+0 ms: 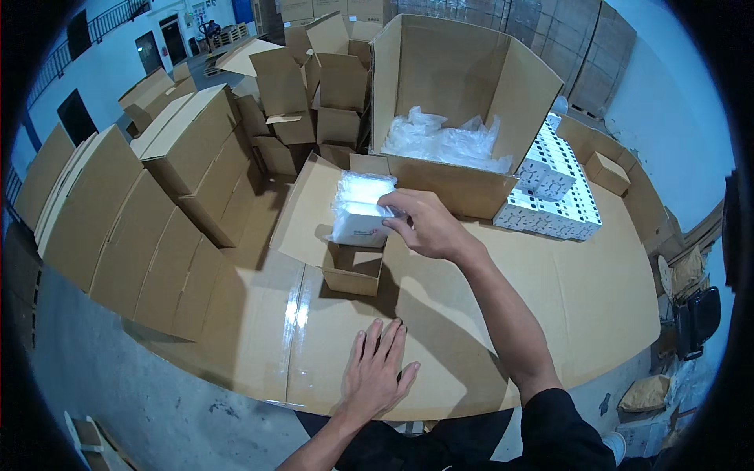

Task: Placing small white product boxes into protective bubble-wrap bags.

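pale wall [671,94], right | grey floor [157,385], lower left | black chair [697,314], right edge | railing [110,20], upper left

From here, the right grip [428,225] hides the three o'clock edge of the wrapped white packets [357,208], their print too small to read. They block part of the small open carton [351,282]. Toward one o'clock, the large carton [455,184] conceals the bottom of its clear plastic [448,143]. A figure [210,31] at eleven is tiny, blurred; the left forearm [323,446] is cut off at six.
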`<state>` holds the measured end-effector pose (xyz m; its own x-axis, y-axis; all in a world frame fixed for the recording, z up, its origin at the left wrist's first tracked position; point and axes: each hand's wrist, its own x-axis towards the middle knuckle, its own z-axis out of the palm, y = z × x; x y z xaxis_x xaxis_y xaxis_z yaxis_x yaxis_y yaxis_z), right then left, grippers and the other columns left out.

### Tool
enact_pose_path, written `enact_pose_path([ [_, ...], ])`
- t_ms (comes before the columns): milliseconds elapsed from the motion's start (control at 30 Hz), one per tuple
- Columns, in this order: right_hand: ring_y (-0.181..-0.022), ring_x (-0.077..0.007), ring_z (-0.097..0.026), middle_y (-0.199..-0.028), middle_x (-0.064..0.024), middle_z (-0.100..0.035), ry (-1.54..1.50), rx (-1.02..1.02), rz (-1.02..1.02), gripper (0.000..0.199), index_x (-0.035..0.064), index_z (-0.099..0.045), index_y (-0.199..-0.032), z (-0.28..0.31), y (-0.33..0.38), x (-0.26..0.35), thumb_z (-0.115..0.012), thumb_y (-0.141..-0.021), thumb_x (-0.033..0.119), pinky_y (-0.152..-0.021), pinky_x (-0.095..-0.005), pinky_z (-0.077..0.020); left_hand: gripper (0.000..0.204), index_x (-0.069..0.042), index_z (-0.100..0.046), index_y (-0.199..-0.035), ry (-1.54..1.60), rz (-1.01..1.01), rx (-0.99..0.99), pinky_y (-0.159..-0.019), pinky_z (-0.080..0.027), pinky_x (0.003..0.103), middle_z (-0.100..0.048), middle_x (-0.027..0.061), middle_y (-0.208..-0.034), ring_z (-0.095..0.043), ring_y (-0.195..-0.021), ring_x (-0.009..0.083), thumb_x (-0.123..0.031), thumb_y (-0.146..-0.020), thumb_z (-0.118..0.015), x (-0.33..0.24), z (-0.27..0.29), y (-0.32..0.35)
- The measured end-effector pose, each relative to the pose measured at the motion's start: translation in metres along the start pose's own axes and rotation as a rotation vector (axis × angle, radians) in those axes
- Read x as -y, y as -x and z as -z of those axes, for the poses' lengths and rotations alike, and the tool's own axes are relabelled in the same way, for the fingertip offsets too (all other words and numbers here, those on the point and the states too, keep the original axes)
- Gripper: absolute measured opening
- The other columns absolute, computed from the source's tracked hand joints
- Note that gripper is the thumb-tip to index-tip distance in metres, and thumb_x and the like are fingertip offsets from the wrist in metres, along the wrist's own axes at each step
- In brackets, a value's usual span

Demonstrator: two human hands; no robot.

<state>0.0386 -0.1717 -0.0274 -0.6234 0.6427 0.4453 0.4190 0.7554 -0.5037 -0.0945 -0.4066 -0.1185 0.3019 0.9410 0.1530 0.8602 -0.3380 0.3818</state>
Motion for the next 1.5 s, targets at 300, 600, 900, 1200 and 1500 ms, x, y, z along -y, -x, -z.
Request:
enact_pose_path([
  [300,-0.097,-0.0381,-0.063,-0.104,-0.0191,-0.064,0.374,0.063,-0.020,0.026,-0.0051,-0.061,-0.103,-0.040,-0.010,0.008,-0.068,-0.080,0.002,-0.086,-0.0466,-0.0556,0.067,0.001,-0.043,-0.144,0.044,0.010,0.006,-0.117,-0.025,0.055,-0.041,0.0164,-0.149,-0.033,-0.141,0.0389,-0.039,-0.093,-0.060,0.001,-0.005,-0.002],
  [600,-0.094,-0.0328,-0.059,-0.095,-0.0141,-0.058,0.445,-0.017,0.004,0.023,0.0067,-0.059,-0.105,-0.062,-0.003,0.005,-0.069,-0.084,0.010,-0.082,-0.0459,-0.0514,0.069,0.001,-0.041,-0.145,0.059,0.008,0.008,-0.117,-0.024,0.057,-0.040,0.0173,-0.151,-0.032,-0.141,0.0409,-0.039,-0.092,-0.061,0.004,-0.005,0.001],
  [900,-0.100,-0.0323,-0.059,-0.105,-0.0137,-0.058,0.413,-0.001,-0.027,0.027,0.0089,-0.065,-0.107,-0.061,0.003,-0.004,-0.070,-0.086,0.025,-0.084,-0.0453,-0.0507,0.073,0.001,-0.039,-0.147,-0.021,0.006,0.058,-0.117,-0.021,0.056,-0.038,0.0177,-0.152,-0.031,-0.141,0.0413,-0.040,-0.091,-0.061,0.000,-0.009,-0.006],
  [1200,-0.113,-0.0339,-0.056,-0.118,-0.0136,-0.056,0.143,-0.129,-0.095,0.034,0.0060,-0.060,-0.121,0.047,0.088,-0.022,-0.069,-0.090,0.018,-0.098,-0.0438,-0.0468,0.069,-0.004,-0.042,-0.148,-0.039,-0.088,0.072,-0.119,-0.018,0.057,-0.036,0.0178,-0.155,-0.027,-0.145,0.0420,-0.039,-0.091,-0.062,-0.013,-0.025,-0.067],
  [1500,-0.077,-0.0170,-0.066,-0.093,-0.0093,-0.068,0.257,-0.708,-0.277,0.013,0.0026,-0.067,-0.098,0.225,0.140,-0.119,-0.064,-0.086,-0.001,-0.066,-0.0297,-0.0525,0.051,-0.004,-0.055,-0.134,0.140,-0.131,0.011,-0.119,-0.020,0.054,-0.046,0.0164,-0.148,-0.033,-0.142,0.0407,-0.022,-0.087,-0.066,-0.015,-0.045,-0.147],
])
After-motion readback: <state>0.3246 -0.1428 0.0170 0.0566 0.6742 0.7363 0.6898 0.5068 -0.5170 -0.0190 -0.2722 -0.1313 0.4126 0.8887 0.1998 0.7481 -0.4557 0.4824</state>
